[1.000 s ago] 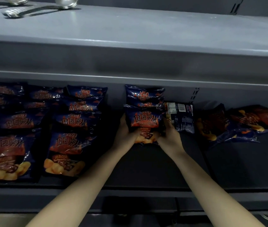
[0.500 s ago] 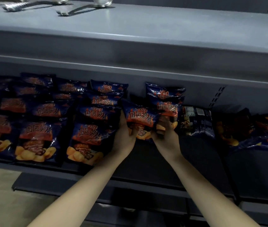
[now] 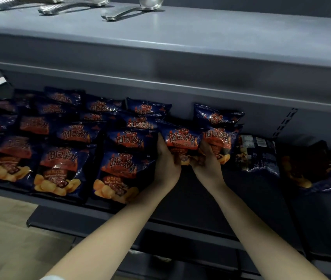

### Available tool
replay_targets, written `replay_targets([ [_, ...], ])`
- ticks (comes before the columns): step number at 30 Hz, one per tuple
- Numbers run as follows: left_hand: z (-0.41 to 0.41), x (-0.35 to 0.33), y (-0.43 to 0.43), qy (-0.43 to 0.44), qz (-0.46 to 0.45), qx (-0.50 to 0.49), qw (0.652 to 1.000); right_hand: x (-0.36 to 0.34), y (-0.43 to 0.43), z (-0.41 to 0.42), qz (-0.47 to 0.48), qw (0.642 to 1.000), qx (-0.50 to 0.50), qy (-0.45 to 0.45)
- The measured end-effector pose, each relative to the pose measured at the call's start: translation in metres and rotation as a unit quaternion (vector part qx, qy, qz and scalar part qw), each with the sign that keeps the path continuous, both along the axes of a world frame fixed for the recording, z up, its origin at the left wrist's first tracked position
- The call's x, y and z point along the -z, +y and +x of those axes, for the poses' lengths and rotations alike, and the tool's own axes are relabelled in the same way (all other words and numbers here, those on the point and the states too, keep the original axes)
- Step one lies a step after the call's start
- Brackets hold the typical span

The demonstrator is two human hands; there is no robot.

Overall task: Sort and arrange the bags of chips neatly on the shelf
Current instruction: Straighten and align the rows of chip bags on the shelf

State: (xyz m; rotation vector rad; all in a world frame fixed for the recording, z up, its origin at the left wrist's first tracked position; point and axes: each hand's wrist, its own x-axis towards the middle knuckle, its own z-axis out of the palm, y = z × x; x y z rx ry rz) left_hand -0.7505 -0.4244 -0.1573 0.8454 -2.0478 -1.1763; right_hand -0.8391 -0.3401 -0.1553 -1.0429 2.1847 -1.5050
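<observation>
As hands [image 3: 167, 164] [image 3: 207, 167] grip bag [image 3: 181, 139], stacks [image 3: 128, 142] [image 3: 219, 122] flank.

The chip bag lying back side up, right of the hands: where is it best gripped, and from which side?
Probably its near edge, from the front: the flipped bag lies flat with bare shelf before it, and the upper shelf overhangs it. The right hand is nearest, but grips another bag.

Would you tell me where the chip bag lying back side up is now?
In the head view the back-side-up bag lies on the lower shelf, right of centre, just beyond the right hand and left of the loose bags.
</observation>
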Motion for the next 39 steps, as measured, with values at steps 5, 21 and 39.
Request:
replay_targets([
  [5, -0.013, -0.002, 0.002, 0.013, -0.043, 0.013, 0.999, -0.005, 0.005, -0.006, 0.015, 1.000, 0.016, 0.013],
  [21, -0.062, 0.003, 0.005, 0.027, -0.035, 0.083, 0.996, -0.007, 0.027, -0.025, 0.022, 0.998, 0.061, 0.005],
  [39, -0.046, -0.006, -0.022, -0.007, -0.079, -0.056, 0.995, -0.022, -0.024, -0.017, 0.040, 0.998, 0.046, -0.012],
])
